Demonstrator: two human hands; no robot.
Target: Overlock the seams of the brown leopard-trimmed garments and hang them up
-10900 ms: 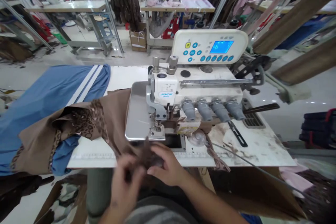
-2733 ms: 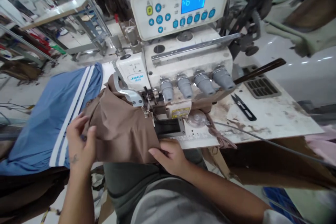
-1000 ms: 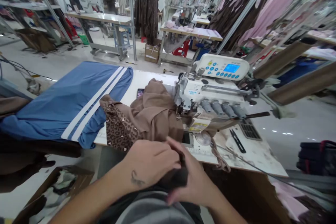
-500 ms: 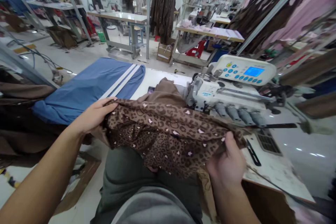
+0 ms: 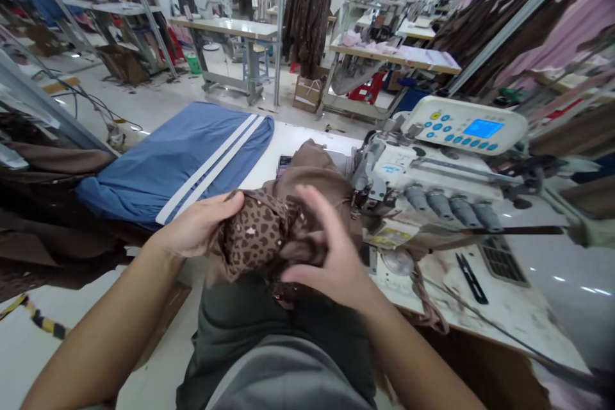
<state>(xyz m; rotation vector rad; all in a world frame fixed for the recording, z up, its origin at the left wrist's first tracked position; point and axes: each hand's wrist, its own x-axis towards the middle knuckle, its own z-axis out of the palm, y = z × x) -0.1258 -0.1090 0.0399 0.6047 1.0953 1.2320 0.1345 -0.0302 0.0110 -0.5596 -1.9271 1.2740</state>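
My left hand (image 5: 199,224) pinches the edge of a brown leopard-print fabric piece (image 5: 254,230), thumb on top. The fabric is bunched up over my lap, its right part crumpled and smeared by motion. At that crumpled side is my right hand (image 5: 334,256), thumb and fingers spread apart; whether it touches the cloth I cannot tell. Plain brown fabric (image 5: 317,170) lies behind on the white table, up against the overlock sewing machine (image 5: 384,170).
Blue cloth with white stripes (image 5: 192,147) covers the left side. Black thread snips (image 5: 471,278) lie on the table at right, near a strip of brown cloth (image 5: 425,295). The machine's control panel (image 5: 466,125) is lit. Hanging garments (image 5: 307,13) and other worktables stand beyond.
The leopard-print fabric, stretched wide between both hands before, is now bunched together. My right hand has let go of its end and moved left, toward my left hand.
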